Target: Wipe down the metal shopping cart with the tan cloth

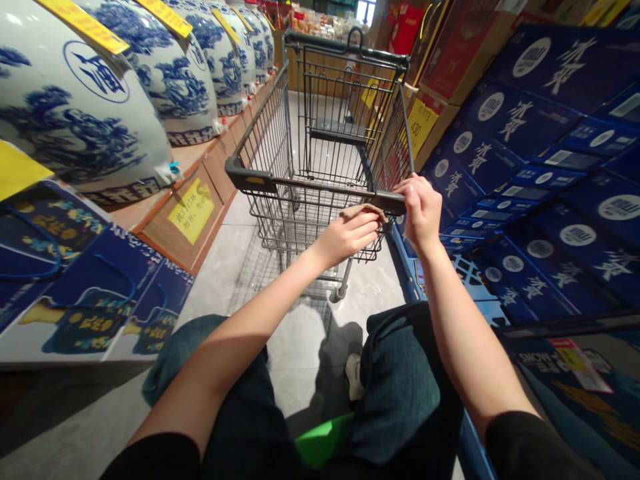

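Observation:
A wire shopping cart [270,220] stands in the aisle in front of me, its dark handle bar [250,179] toward me. My right hand [421,205] is closed round the right end of the bar. Just left of it, my left hand [347,235] presses a brown cloth [373,210] against the basket's near side below the bar, its fingers bent over the cloth. The cloth is partly hidden under those fingers.
Large blue-and-white jars [95,120] line a wooden shelf [165,213] at left, above blue printed boxes [115,293]. Stacked blue cartons [500,133] rise at right beside a blue plastic crate [475,287]. Something green [325,440] lies between my legs.

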`<state>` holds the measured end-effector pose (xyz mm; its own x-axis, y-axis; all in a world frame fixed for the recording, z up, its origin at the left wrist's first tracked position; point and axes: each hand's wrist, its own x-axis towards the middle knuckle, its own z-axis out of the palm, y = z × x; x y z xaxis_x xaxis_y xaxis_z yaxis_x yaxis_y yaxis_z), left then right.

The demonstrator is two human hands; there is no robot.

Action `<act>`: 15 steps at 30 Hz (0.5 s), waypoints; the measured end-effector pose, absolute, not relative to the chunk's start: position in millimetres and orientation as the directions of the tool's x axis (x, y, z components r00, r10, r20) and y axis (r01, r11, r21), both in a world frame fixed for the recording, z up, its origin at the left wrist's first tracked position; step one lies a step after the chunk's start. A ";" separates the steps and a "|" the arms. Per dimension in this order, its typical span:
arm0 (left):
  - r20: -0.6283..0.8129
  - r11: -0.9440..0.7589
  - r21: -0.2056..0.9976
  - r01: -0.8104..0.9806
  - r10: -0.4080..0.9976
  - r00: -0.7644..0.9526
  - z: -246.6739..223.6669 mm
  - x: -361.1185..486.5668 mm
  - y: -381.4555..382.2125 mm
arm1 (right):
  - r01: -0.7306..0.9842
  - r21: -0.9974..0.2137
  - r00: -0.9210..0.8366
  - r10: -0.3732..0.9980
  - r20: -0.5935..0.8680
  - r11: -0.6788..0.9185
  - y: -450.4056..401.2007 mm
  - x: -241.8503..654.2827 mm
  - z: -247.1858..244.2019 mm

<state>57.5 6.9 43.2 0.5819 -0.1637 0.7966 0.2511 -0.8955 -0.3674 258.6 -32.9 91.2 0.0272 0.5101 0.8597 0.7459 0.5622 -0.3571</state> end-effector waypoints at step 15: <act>0.871 -0.949 -0.069 0.308 0.093 0.483 64.3 22.0 8.7 | 0.722 -0.361 0.032 0.493 0.870 0.591 -30.5 259.2 90.3</act>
<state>22.0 8.7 64.3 0.4827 0.0930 0.8708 0.3076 -0.9490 -0.0692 259.2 -30.5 90.3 0.0315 0.4927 0.8696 0.7216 0.5908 -0.3609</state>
